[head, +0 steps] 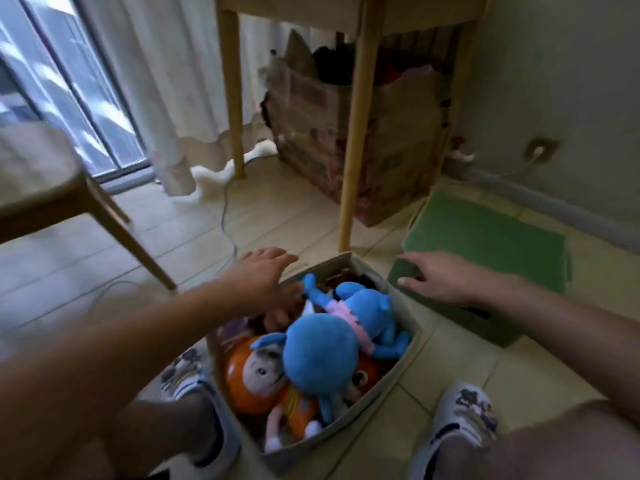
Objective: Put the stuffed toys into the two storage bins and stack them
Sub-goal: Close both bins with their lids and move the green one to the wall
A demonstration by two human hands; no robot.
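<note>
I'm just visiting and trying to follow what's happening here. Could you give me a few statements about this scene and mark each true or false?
1. A blue stuffed toy lies on top in the grey bin. True.
2. The right hand rests on the green bin. True.
3. The green bin is stacked on the grey bin. False: it sits beside it on the floor.
4. The left hand grips the orange toy. False: it is open, reaching at the grey bin's far left edge.
5. The grey bin is empty. False: toys fill it.
</note>
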